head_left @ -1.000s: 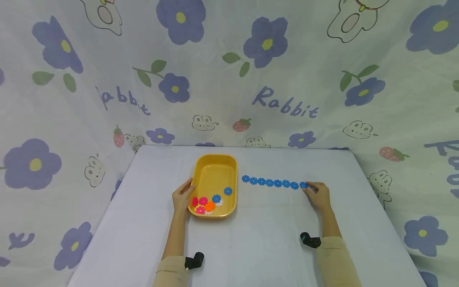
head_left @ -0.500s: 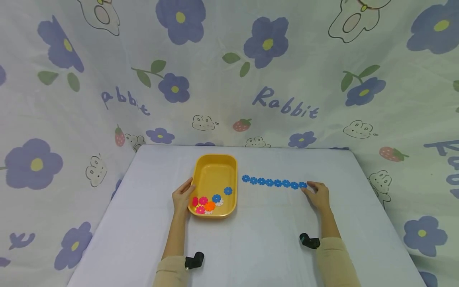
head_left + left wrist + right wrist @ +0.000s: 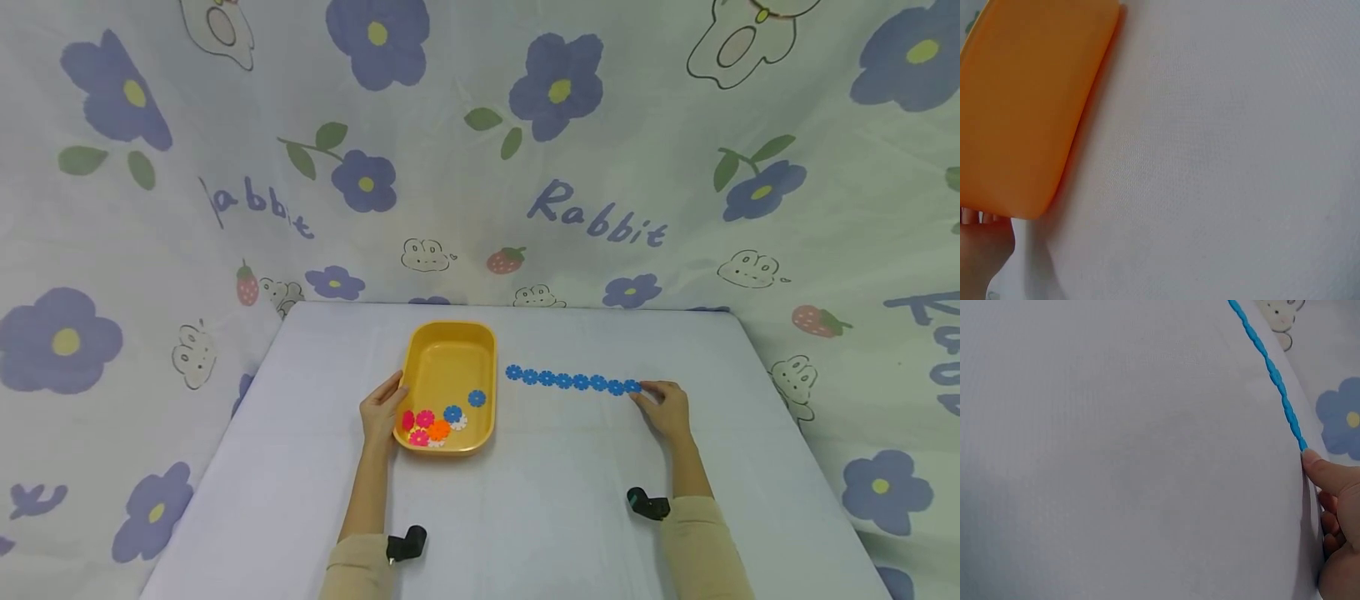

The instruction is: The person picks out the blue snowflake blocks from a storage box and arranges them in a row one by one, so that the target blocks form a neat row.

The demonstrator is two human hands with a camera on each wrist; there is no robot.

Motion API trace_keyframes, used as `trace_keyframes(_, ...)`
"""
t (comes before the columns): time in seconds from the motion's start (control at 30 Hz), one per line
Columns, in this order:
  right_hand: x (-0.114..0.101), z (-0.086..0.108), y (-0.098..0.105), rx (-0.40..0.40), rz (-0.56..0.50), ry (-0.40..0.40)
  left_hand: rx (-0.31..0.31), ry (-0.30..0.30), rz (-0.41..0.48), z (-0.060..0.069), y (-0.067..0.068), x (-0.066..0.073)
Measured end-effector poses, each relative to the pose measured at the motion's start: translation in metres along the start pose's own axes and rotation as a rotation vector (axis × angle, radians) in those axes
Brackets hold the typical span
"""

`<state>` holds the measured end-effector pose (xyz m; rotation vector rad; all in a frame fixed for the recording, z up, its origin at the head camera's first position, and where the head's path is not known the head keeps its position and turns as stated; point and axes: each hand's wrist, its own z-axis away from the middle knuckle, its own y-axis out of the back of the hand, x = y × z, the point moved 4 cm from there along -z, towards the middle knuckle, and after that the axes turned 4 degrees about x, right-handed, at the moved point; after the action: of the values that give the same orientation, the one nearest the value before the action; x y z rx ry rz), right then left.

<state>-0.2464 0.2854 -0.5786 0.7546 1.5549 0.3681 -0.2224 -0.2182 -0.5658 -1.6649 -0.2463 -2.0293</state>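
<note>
We find the left hand (image 3: 380, 410) clamped on the tray (image 3: 450, 358) at eight o'clock, presumably steadying it; towards three o'clock, the right hand (image 3: 667, 407) pinches the end of the blue row (image 3: 581, 382), likely aligning it.

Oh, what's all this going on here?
A person's left hand holds the side of a yellow tray, while their right hand pinches the far right end of a row of blue flower-shaped pieces. The row stretches out to the tray's right. More flower pieces, pink, orange, white and blue, lie in the tray.
</note>
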Motion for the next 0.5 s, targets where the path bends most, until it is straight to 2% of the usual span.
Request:
trace_keyframes(0.23, 0.0027, 0.0003, -0.0012, 0.026, 0.017, 0.039, 0.002, -0.016, 0.007, 0.0004, 0.0007, -0.0035)
trace_keyframes(0.5, 0.0046, 0.0000, -0.0022, 0.024, -0.009, 0.013, -0.006, -0.028, 0.015, 0.0000, 0.0006, -0.0057)
